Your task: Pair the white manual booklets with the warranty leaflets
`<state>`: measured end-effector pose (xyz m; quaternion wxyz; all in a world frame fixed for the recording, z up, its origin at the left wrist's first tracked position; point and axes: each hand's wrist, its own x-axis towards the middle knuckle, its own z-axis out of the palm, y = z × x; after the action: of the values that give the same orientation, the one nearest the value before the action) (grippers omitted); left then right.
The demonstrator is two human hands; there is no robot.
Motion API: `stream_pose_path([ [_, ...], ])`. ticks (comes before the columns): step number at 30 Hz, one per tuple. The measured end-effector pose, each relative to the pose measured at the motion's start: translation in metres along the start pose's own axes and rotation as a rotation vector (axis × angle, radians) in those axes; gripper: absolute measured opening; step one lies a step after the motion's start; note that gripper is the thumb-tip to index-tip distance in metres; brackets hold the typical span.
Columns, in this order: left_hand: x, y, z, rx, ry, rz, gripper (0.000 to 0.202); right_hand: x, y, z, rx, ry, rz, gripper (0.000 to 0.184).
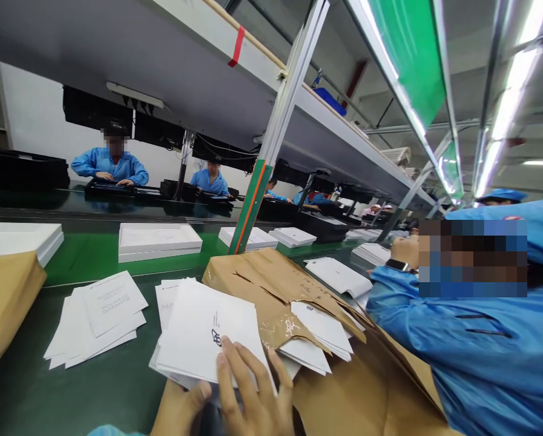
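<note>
My left hand (180, 409) is at the bottom edge, its thumb pressed on the near edge of a stack of white booklets (203, 330) with a small dark logo. It grips that stack from below. My right hand (253, 399) lies beside it, its fingers spread on top of the same stack. Just right of the stack is torn brown wrapping paper (271, 278) with more white booklets (321, 333) sticking out of it.
A fanned pile of white leaflets (98, 321) lies to the left, with a brown package (3, 297) at the far left. White flat boxes (157, 239) sit on the green belt beyond. A co-worker in blue (480, 351) leans in at right. A slanted post (257, 194) rises behind.
</note>
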<state>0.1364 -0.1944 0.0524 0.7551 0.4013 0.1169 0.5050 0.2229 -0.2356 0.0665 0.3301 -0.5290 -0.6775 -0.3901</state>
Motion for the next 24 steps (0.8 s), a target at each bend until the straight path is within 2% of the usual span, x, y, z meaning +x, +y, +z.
stream_pose_path([
  [5,0.003,0.01,-0.015,0.155,0.201,0.058,0.062,-0.004,-0.02,0.017,-0.055,-0.036,0.038,0.035],
  [10,0.007,0.01,-0.03,0.237,0.2,0.046,0.055,-0.014,-0.031,0.033,-0.005,-0.157,0.033,0.043],
  [13,0.014,0.006,-0.042,0.248,0.244,0.056,0.05,-0.018,-0.025,0.038,0.109,-0.226,0.001,0.054],
  [15,0.02,0.004,-0.054,0.291,0.281,0.086,0.052,-0.017,-0.01,0.04,0.281,-0.27,-0.003,0.053],
  [17,0.025,0.004,-0.069,0.388,0.284,0.1,0.057,-0.013,0.01,0.044,0.467,-0.307,0.161,0.044],
  [19,0.028,0.005,-0.08,0.496,0.237,0.103,0.059,-0.009,0.027,0.051,0.624,-0.326,0.51,0.046],
  [21,0.028,0.009,-0.085,0.579,0.16,0.096,0.058,-0.007,0.036,0.06,0.927,-0.374,0.776,0.05],
  [24,0.028,0.018,-0.085,0.667,0.038,0.091,0.059,-0.011,0.033,0.071,1.35,-0.407,0.98,0.045],
])
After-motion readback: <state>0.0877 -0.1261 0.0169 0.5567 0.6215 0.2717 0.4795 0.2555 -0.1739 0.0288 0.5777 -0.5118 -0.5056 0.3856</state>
